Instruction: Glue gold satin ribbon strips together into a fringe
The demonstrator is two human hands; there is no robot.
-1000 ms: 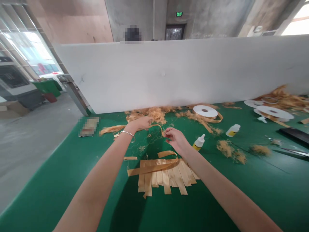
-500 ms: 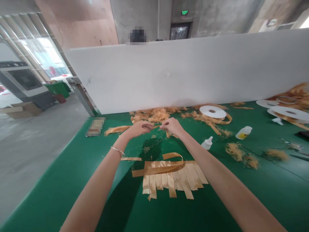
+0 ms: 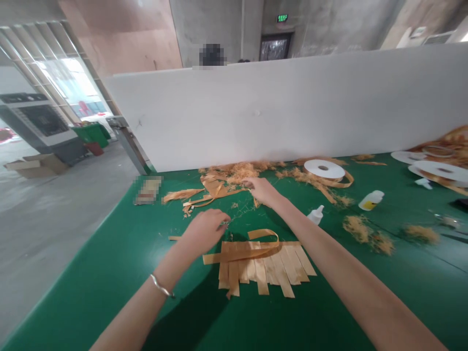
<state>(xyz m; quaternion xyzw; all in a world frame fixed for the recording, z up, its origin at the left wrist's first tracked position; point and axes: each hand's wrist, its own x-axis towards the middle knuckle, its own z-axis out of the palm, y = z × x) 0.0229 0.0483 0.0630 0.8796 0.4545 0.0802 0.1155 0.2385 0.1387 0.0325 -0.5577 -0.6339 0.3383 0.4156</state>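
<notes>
Fingers of my right hand (image 3: 260, 191) bend beside tan fluff (image 3: 243, 170); my left hand's (image 3: 207, 230) curl nearer, with tan strips (image 3: 260, 268) below and right. I cannot tell whether either grips anything.

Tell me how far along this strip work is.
Looks done: the row of strips, laid side by side. In hand: grip unclear; the right hand is at the shredded fibre, the left hand nearer the row. Perhaps left: placing the curled strip lying across it.
</notes>
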